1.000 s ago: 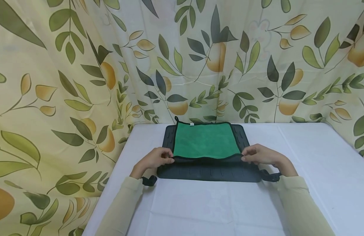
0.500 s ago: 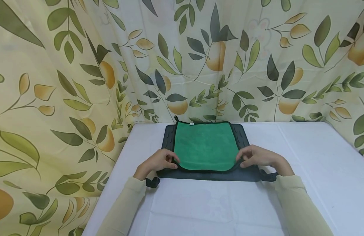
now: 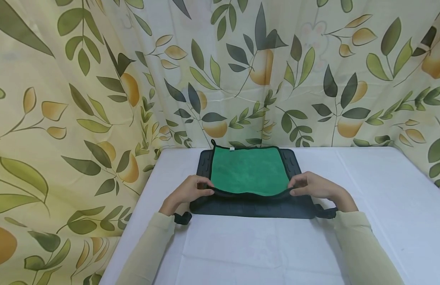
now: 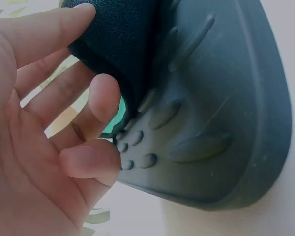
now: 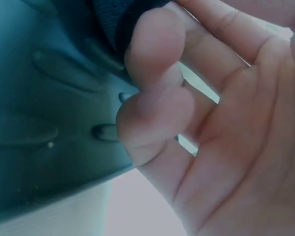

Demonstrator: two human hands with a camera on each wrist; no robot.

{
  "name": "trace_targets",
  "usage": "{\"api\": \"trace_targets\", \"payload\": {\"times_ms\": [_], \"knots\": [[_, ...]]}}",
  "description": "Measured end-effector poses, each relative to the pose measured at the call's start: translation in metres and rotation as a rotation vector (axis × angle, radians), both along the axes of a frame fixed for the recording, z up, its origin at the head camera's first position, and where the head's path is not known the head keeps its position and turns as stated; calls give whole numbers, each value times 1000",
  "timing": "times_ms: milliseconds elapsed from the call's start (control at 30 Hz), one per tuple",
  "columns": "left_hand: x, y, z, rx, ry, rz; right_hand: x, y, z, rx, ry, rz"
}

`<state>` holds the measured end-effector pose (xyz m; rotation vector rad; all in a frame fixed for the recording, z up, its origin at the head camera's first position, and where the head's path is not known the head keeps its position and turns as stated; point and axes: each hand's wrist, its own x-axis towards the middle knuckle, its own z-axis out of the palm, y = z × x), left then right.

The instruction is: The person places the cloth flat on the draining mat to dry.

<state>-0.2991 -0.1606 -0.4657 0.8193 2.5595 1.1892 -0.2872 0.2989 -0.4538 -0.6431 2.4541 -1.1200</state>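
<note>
A green cloth [image 3: 249,172] with a black edge lies over a dark ridged mat [image 3: 248,208]. Its near edge is lifted off the mat and sags in the middle. My left hand [image 3: 191,189] pinches the cloth's near left corner between thumb and fingers. At the near right corner, my right hand [image 3: 314,186] pinches the cloth in the same way. The dark underside of the cloth [image 4: 120,39] shows in the left wrist view, above the bumps of the mat [image 4: 236,98]. Fingers partly hide the held edge in the right wrist view.
The mat rests on a white-covered table [image 3: 234,249]. A leaf-and-fruit patterned curtain [image 3: 241,79] hangs behind the table and along its left. Dark wrist straps [image 3: 183,218] sit by the sleeve cuffs.
The cloth's near edge first came down toward me, close to the mat's front. Now both hands have raised it and moved it slightly away again. The far edge has stayed put.
</note>
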Motion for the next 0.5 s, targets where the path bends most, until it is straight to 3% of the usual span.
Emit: {"api": "trace_targets", "payload": {"times_ms": [167, 500], "knots": [[0, -1, 0, -25, -48, 9, -1, 2, -2, 13, -64, -18], [0, -3, -5, -57, -101, 30, 0, 3, -6, 41, -108, -17]]}}
